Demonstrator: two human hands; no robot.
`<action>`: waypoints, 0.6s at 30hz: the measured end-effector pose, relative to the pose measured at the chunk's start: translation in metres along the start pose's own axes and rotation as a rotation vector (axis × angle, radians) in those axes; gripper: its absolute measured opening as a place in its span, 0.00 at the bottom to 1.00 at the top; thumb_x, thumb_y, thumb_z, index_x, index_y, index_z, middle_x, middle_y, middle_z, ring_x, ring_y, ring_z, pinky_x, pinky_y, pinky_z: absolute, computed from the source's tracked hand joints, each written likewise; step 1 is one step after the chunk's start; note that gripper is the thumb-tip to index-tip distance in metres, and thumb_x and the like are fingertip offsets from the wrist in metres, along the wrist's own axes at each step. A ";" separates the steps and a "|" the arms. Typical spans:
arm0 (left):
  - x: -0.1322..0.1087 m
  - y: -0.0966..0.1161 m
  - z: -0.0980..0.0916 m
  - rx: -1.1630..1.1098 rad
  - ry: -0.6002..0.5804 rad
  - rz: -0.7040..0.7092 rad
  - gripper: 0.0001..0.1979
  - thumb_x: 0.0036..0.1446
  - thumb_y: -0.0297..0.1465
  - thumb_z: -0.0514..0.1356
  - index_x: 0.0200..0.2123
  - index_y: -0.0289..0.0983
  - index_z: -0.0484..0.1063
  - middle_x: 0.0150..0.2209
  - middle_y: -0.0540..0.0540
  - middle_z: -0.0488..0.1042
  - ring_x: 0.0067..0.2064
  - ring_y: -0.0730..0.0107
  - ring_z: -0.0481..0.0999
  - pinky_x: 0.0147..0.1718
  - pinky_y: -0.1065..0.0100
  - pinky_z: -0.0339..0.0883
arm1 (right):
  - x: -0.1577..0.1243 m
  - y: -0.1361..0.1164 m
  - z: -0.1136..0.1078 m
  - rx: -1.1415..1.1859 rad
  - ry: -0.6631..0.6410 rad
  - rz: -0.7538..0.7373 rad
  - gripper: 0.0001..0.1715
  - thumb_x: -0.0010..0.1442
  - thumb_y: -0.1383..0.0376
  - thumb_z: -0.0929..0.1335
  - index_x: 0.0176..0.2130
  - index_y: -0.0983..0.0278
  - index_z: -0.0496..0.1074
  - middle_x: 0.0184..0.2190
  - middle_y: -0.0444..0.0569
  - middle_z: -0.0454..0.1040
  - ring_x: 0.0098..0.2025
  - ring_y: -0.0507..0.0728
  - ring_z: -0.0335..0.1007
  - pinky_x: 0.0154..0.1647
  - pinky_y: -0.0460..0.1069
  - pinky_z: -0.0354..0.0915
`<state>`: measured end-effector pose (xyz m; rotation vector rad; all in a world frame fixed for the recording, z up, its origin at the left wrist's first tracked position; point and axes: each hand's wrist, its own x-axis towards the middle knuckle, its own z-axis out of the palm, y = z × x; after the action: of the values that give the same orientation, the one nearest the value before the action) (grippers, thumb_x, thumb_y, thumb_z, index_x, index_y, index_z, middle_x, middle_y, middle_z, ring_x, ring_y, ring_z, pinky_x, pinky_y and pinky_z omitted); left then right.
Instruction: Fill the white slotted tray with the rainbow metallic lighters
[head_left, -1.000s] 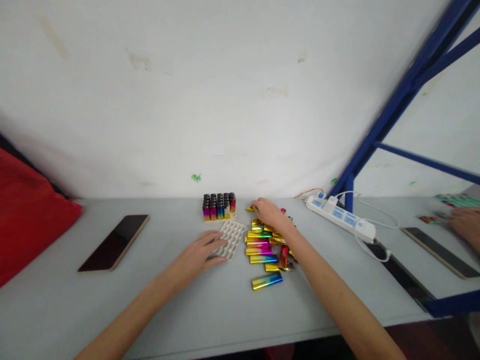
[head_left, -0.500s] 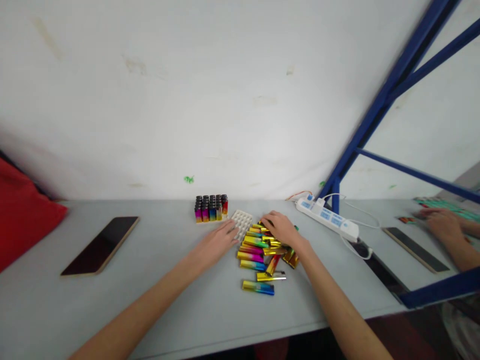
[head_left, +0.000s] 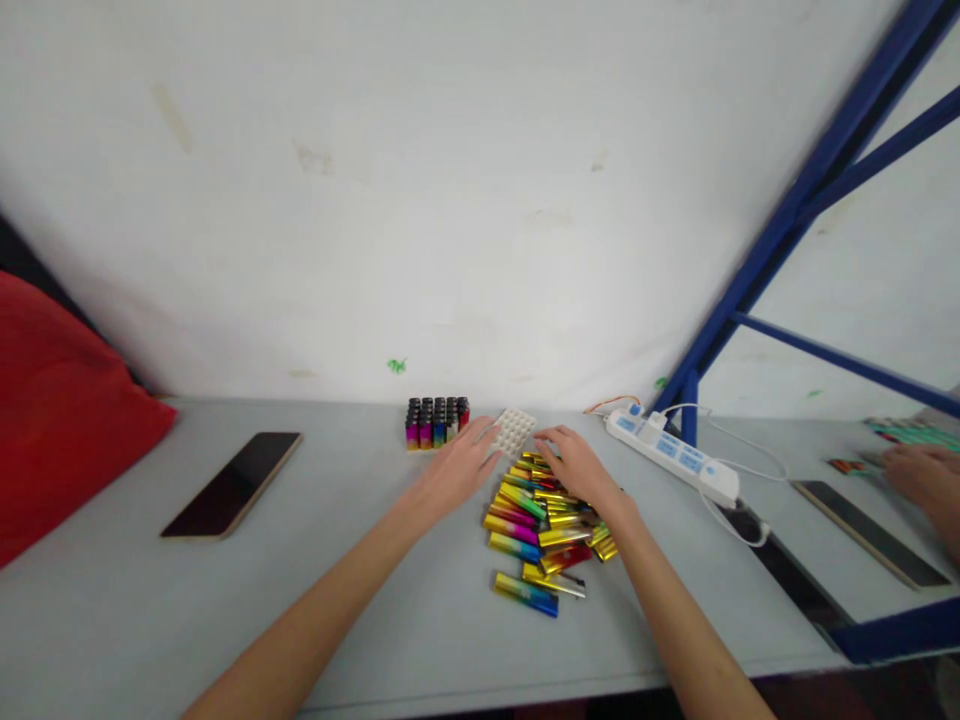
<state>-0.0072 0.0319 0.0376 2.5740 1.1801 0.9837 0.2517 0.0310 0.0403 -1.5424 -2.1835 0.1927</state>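
Note:
My left hand (head_left: pixel 456 468) reaches over the table with fingers stretched toward a pale perforated tray (head_left: pixel 516 430), its fingertips at the tray's left edge. My right hand (head_left: pixel 576 464) is over the far right side of a loose pile of shiny lighters (head_left: pixel 513 526), fingers apart and a little bent. Gold, yellow-blue, magenta and red lighters lie there on their sides, some hidden under the hand. Behind my left hand, a block of upright lighters (head_left: pixel 425 430) with black tops stands in rows. Nothing shows held in either hand.
A dark flat panel (head_left: pixel 232 485) lies left, near a red cloth item (head_left: pixel 67 420). To the right are a white power strip (head_left: pixel 675 455) with cables and a blue metal frame (head_left: pixel 757 240). Beyond it, another person's hand (head_left: pixel 922 480) is near more small items.
The pale tray has shifted back and slightly right, with my left hand following it. A red lighter in the pile has turned to lie more crosswise. The camera view has shifted too.

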 end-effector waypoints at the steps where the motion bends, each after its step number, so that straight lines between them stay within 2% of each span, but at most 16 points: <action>1: -0.012 -0.001 -0.010 0.031 0.086 -0.022 0.18 0.74 0.34 0.56 0.62 0.41 0.74 0.66 0.38 0.75 0.70 0.53 0.72 0.72 0.49 0.67 | 0.006 -0.008 -0.002 0.023 0.027 -0.026 0.17 0.79 0.63 0.64 0.57 0.66 0.79 0.54 0.57 0.82 0.59 0.61 0.76 0.66 0.55 0.65; 4: -0.049 -0.015 -0.036 0.091 0.374 -0.187 0.15 0.74 0.36 0.57 0.60 0.43 0.75 0.59 0.41 0.78 0.62 0.55 0.78 0.69 0.50 0.70 | 0.037 -0.049 0.001 0.081 0.067 -0.177 0.19 0.78 0.59 0.67 0.61 0.65 0.76 0.56 0.58 0.80 0.60 0.61 0.74 0.67 0.55 0.66; 6: -0.068 -0.031 -0.047 0.129 0.443 -0.316 0.15 0.71 0.37 0.58 0.56 0.41 0.76 0.53 0.41 0.79 0.57 0.53 0.80 0.64 0.49 0.74 | 0.064 -0.086 0.011 0.057 0.083 -0.277 0.27 0.76 0.52 0.69 0.67 0.62 0.72 0.61 0.59 0.77 0.64 0.64 0.71 0.68 0.58 0.65; 9: -0.091 -0.056 -0.050 0.206 0.369 -0.460 0.21 0.66 0.42 0.60 0.57 0.37 0.75 0.51 0.38 0.79 0.58 0.45 0.78 0.63 0.44 0.73 | 0.101 -0.133 0.033 -0.089 0.051 -0.355 0.45 0.69 0.40 0.72 0.74 0.59 0.66 0.69 0.62 0.69 0.73 0.71 0.60 0.71 0.65 0.61; 10: -0.097 -0.062 -0.049 0.228 0.335 -0.492 0.24 0.65 0.44 0.60 0.58 0.36 0.74 0.52 0.37 0.79 0.59 0.43 0.77 0.63 0.42 0.72 | 0.110 -0.143 0.040 -0.148 -0.015 -0.374 0.48 0.69 0.38 0.72 0.75 0.57 0.64 0.69 0.62 0.70 0.72 0.73 0.62 0.71 0.66 0.61; 13: -0.112 -0.073 -0.042 0.235 0.267 -0.540 0.33 0.63 0.48 0.62 0.64 0.35 0.70 0.59 0.33 0.77 0.64 0.40 0.75 0.67 0.41 0.69 | 0.122 -0.159 0.057 -0.267 -0.160 -0.362 0.48 0.70 0.35 0.67 0.76 0.56 0.62 0.64 0.63 0.75 0.65 0.72 0.71 0.67 0.65 0.62; 15: -0.116 -0.073 -0.036 0.192 0.248 -0.556 0.38 0.61 0.51 0.64 0.68 0.36 0.66 0.63 0.33 0.75 0.67 0.39 0.73 0.68 0.41 0.67 | 0.121 -0.164 0.062 -0.296 -0.164 -0.301 0.48 0.71 0.33 0.65 0.75 0.58 0.63 0.61 0.64 0.76 0.62 0.72 0.74 0.65 0.64 0.63; 18: -0.108 -0.064 -0.027 0.067 0.213 -0.578 0.48 0.57 0.53 0.68 0.73 0.38 0.58 0.70 0.31 0.70 0.72 0.36 0.69 0.71 0.40 0.64 | 0.114 -0.172 0.061 -0.296 -0.124 -0.149 0.48 0.71 0.32 0.63 0.71 0.61 0.66 0.59 0.67 0.78 0.61 0.73 0.76 0.64 0.64 0.64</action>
<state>-0.1158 -0.0058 -0.0204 1.9956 1.8890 1.0931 0.0470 0.0829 0.0822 -1.5442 -2.5045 -0.0895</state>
